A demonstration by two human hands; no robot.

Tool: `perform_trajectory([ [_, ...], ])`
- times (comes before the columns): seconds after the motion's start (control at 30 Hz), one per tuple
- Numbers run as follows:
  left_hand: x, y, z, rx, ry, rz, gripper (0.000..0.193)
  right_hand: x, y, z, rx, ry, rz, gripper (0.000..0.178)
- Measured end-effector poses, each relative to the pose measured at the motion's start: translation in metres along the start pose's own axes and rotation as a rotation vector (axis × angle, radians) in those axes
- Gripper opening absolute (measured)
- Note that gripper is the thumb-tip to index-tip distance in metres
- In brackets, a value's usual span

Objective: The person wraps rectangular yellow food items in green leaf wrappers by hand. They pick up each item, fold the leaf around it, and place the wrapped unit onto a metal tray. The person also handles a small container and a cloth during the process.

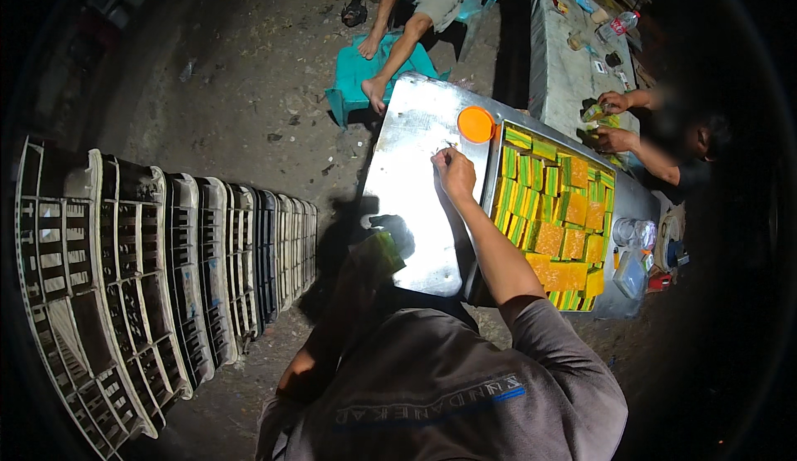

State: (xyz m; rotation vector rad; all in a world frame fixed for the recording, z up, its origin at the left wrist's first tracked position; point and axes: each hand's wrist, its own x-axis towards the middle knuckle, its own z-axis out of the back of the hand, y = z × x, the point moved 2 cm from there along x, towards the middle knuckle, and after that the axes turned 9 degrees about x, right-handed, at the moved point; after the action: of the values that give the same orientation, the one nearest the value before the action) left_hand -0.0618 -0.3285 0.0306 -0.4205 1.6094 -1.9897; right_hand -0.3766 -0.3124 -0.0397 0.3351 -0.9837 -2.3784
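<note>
Head view: right hand [453, 170] pinches a thin stick over the metal table [415, 212]; left hand [375, 255] grips a green packet at the near edge, where it could slip off.

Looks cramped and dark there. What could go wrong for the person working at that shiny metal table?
The right hand works on the metal table close to the orange lid, so a careless sweep might knock it off the edge. The left hand holds a green and yellow piece in shadow, where it could slip unseen. The tray of packed yellow and green blocks sits right beside the elbow and could get bumped.
</note>
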Motion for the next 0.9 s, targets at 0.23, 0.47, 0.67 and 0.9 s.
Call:
perform_trajectory([
  [0.23,0.007,-0.011,0.015,-0.013,-0.011,0.015,0.033,-0.012,-0.004,0.024,0.121,-0.010,0.090,0.018],
  [0.47,0.031,0.039,0.011,-1.114,-0.017,0.573,0.039,-0.053,0.025,0.081,0.100,-0.136,0.427,0.014],
  [0.67,0.027,0.046,0.015,-1.198,0.122,0.423,0.045,-0.054,-0.002,0.078,0.040,0.072,0.155,0.021],
  [0.9,0.003,0.062,0.014,-1.097,0.102,0.556,0.043,-0.029,-0.009,0.037,-0.168,0.082,0.213,0.026],
])
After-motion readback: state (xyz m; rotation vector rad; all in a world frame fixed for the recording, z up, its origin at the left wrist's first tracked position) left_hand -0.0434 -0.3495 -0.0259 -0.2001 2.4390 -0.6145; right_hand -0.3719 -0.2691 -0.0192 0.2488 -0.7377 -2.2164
